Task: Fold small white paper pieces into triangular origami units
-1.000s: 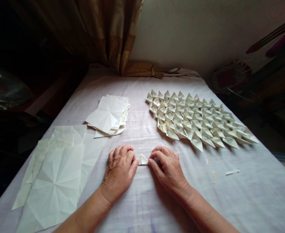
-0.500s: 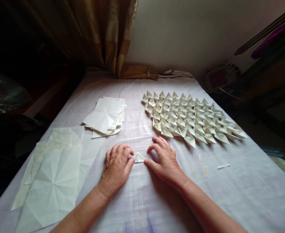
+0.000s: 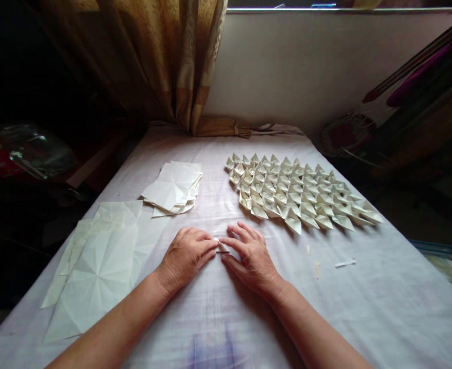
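A small piece of folded white paper (image 3: 223,248), peaked like a triangle, lies on the sheet between my hands. My left hand (image 3: 185,255) pinches its left side between thumb and forefinger, covering part of it. From the right, my right hand (image 3: 251,259) reaches over it with fingers apart, the forefinger at its top and the thumb near its lower edge. Beyond my right hand stand many small folded paper boats (image 3: 293,192) in close rows. A stack of creased paper sheets (image 3: 172,185) lies beyond my left hand.
Larger creased sheets (image 3: 99,277) overlap at the left. Small paper scraps (image 3: 345,263) lie on the right of the pale bedsheet (image 3: 364,318). A gold curtain (image 3: 187,66) hangs at the far edge, before a pale wall (image 3: 287,66).
My left fingers have closed onto the folded paper. The right hand's forefinger has come over its top, hiding more of it. The view has tipped up slightly.
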`<state>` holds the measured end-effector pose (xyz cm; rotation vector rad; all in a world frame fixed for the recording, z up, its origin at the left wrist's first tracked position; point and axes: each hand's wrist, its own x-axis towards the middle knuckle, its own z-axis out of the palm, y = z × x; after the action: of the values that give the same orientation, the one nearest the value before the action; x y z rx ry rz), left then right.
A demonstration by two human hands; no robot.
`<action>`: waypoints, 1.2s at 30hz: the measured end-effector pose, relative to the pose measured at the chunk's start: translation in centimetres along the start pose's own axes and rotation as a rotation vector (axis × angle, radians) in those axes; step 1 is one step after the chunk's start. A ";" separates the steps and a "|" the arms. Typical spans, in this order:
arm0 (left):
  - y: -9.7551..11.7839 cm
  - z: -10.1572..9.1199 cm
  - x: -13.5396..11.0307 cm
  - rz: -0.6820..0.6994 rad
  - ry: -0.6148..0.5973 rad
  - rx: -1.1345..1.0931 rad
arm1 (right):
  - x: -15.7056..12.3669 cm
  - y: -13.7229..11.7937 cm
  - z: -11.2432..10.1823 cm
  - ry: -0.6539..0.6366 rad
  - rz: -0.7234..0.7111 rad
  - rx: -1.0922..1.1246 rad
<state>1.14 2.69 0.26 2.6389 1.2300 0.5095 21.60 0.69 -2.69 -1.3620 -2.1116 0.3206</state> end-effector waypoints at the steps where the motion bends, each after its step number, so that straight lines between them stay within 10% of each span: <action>1: 0.0 0.0 0.2 0.017 0.000 0.005 | 0.0 0.1 0.2 0.016 -0.028 -0.012; 7: 0.3 0.4 0.0 -0.042 0.093 -0.087 | 0.8 0.0 0.7 0.186 -0.151 0.021; 16: 1.4 0.1 -0.1 -0.468 0.184 -0.940 | 0.6 -1.6 -0.6 0.073 0.103 0.463; 36: 1.3 0.8 -0.3 -0.662 0.193 -1.195 | 1.5 -2.9 0.4 0.030 0.143 0.662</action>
<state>2.18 1.66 -0.14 1.1533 1.1814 0.9629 18.78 0.81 -1.00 -1.0963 -1.6559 0.9523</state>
